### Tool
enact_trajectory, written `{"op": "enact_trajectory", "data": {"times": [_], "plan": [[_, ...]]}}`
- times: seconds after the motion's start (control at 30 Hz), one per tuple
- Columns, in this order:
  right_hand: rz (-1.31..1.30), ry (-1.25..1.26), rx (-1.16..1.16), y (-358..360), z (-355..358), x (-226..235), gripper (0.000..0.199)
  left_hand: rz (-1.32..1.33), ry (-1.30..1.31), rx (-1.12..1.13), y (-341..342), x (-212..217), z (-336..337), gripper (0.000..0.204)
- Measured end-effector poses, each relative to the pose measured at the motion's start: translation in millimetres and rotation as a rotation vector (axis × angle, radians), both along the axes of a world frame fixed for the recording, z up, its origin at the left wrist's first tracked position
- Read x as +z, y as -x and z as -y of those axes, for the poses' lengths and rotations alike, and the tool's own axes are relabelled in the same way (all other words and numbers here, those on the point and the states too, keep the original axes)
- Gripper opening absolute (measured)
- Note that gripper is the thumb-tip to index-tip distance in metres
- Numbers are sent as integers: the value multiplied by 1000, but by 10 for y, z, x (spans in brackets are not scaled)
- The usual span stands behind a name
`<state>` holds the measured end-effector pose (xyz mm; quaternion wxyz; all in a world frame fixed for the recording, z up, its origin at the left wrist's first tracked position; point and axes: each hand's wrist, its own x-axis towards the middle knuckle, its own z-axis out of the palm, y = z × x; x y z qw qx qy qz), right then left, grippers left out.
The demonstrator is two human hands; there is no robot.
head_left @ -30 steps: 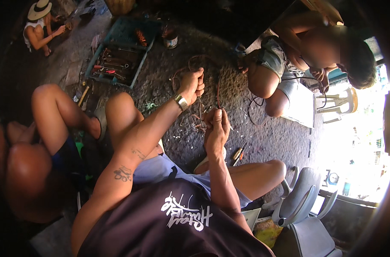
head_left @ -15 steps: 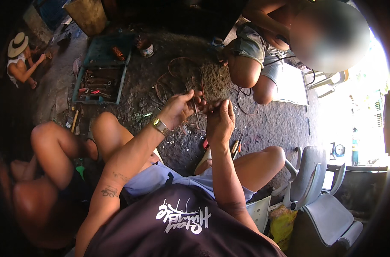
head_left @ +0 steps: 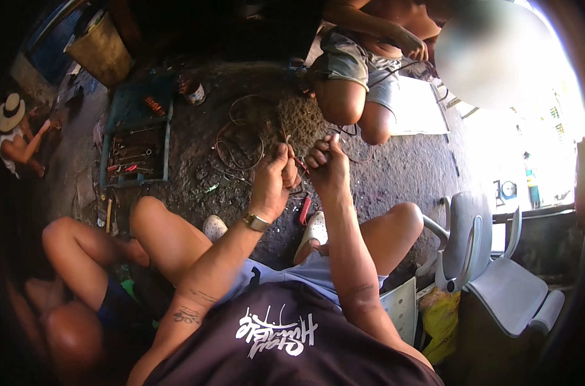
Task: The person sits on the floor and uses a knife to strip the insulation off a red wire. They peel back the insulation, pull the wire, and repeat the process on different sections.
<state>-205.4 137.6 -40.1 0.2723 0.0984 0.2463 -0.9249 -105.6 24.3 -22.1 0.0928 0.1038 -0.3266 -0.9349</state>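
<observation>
A makeshift repair workshop, open to daylight on one side. Wrenches fill an open teal toolbox near looped wire on the gritty floor.

Daylight floods in hard over on the right, bleaching that side white and glaring off a pale panel. Leftward the floor sinks into murk. The left fingers and right fingers look fairly sharp; round blur swallows one person's head. Edges bow toward the black rim.
</observation>
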Motion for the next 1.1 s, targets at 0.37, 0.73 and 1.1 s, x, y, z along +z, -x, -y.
{"op": "enact_trajectory", "data": {"times": [0.37,0.73,1.1], "plan": [[352,-365,-111,528,317,-1068,31,281,-136,70,-278,-510,-103,23],[557,-382,-360,1073,-302,-1939,23,449,-18,10,-1492,108,-299,25],[260,-155,-205,1236,-410,-2138,33,414,481,302,-1858,959,324,25]]}}
